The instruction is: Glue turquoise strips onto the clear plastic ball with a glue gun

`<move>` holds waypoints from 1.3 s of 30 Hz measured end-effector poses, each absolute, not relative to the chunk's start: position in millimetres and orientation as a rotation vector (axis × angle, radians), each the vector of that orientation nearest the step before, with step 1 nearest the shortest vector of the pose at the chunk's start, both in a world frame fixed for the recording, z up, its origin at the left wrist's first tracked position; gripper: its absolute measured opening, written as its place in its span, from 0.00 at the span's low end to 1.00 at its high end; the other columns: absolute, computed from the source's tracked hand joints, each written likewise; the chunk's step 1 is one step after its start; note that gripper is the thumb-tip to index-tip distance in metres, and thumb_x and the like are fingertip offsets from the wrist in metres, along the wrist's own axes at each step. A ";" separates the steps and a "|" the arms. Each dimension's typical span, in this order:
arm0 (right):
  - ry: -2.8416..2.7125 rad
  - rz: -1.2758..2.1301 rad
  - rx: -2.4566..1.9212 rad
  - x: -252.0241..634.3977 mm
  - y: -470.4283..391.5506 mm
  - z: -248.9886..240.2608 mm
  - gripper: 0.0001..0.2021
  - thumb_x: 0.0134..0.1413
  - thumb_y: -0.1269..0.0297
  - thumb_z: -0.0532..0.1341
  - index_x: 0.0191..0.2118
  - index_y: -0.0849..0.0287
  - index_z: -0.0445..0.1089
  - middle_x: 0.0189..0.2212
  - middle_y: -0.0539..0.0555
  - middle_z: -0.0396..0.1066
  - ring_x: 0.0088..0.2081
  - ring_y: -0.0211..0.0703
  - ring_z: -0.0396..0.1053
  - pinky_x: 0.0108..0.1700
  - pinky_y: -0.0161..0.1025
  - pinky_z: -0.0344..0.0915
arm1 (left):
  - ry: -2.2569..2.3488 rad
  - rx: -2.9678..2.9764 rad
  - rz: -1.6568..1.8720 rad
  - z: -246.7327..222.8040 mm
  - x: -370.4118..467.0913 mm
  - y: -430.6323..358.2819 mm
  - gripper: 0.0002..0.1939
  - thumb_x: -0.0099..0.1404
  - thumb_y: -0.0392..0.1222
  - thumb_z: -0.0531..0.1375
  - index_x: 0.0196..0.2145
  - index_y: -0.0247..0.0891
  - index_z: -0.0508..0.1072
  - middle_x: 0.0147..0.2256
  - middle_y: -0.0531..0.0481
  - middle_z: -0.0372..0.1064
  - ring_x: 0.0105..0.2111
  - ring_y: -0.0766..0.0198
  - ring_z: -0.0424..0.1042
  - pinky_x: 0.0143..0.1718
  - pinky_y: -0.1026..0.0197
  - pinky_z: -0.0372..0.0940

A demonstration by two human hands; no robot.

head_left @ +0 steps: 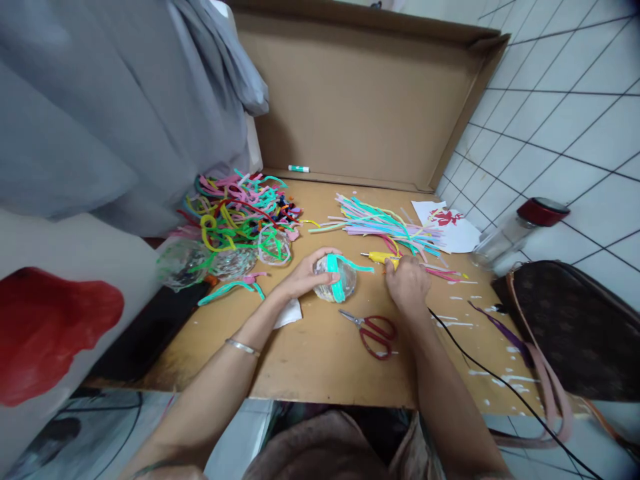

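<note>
My left hand (311, 275) is closed around a clear round jar (349, 280) near the middle of the table. A turquoise fuzzy strip (336, 267) wraps over the jar, its loose end reaching right. Farther right, my right hand (409, 283) grips a yellow glue gun (381, 257), its metal tip pointing left toward the jar without touching it. Between my forearms lie red-handled scissors (377, 330) with their blades toward the jar. A small white paper (290, 315) sits partly under my left wrist.
Colourful pipe cleaners (240, 207) heap at left beside clear jars (183, 263); more strips (385, 223) lie behind the glue gun. At right are a red-lidded bottle (510, 233), a brown bag (575, 327) and a black cord (480, 363). A cardboard panel (350, 100) stands behind.
</note>
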State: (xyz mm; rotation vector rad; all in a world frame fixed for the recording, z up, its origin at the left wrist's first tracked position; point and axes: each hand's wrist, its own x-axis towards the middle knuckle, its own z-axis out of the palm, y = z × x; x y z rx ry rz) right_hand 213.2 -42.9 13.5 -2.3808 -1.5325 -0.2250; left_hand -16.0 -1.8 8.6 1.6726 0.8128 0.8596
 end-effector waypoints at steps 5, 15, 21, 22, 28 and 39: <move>-1.539 -0.201 -2.509 212.7 -39.6 5.2 0.28 0.59 0.47 0.53 0.48 0.72 0.68 0.43 0.71 0.72 0.45 0.61 0.71 0.42 0.47 0.65 | 0.816 1.666 0.857 9.0 -15.7 -2.8 0.32 0.50 0.49 0.66 0.51 0.35 0.67 0.45 0.45 0.71 0.45 0.55 0.70 0.47 0.59 0.65; -1.334 0.097 -2.573 223.2 -29.6 2.1 0.26 0.54 0.50 0.58 0.51 0.68 0.68 0.47 0.68 0.72 0.49 0.57 0.71 0.45 0.43 0.66 | 0.822 1.701 0.853 7.2 -15.2 -0.8 0.32 0.50 0.51 0.66 0.51 0.34 0.69 0.46 0.44 0.71 0.46 0.54 0.69 0.46 0.60 0.65; -1.219 0.095 -2.474 221.1 -37.1 20.0 0.24 0.52 0.52 0.59 0.49 0.65 0.71 0.42 0.67 0.75 0.44 0.56 0.73 0.41 0.43 0.65 | 0.821 1.671 0.848 8.9 -15.5 -1.5 0.33 0.50 0.51 0.67 0.51 0.34 0.68 0.49 0.43 0.70 0.46 0.55 0.69 0.48 0.60 0.65; -1.213 0.070 -2.441 219.8 -38.9 22.7 0.24 0.52 0.53 0.59 0.50 0.65 0.70 0.41 0.67 0.75 0.43 0.57 0.73 0.40 0.44 0.65 | 0.816 1.658 0.847 9.1 -15.7 -1.5 0.33 0.50 0.51 0.67 0.51 0.34 0.67 0.49 0.43 0.70 0.46 0.56 0.69 0.48 0.59 0.64; -1.272 -0.028 -2.295 210.6 -47.8 34.2 0.23 0.51 0.53 0.58 0.50 0.62 0.69 0.40 0.63 0.74 0.41 0.55 0.72 0.38 0.43 0.62 | 0.822 1.611 0.860 9.2 -16.5 -0.1 0.34 0.49 0.51 0.67 0.51 0.35 0.68 0.48 0.43 0.70 0.45 0.55 0.70 0.47 0.59 0.65; -1.399 -0.154 -2.125 210.2 -54.1 41.2 0.17 0.44 0.55 0.59 0.38 0.59 0.71 0.31 0.56 0.72 0.31 0.47 0.65 0.31 0.38 0.51 | 0.809 1.599 0.858 8.3 -16.8 0.9 0.34 0.50 0.52 0.67 0.51 0.33 0.67 0.50 0.42 0.69 0.47 0.55 0.70 0.48 0.59 0.65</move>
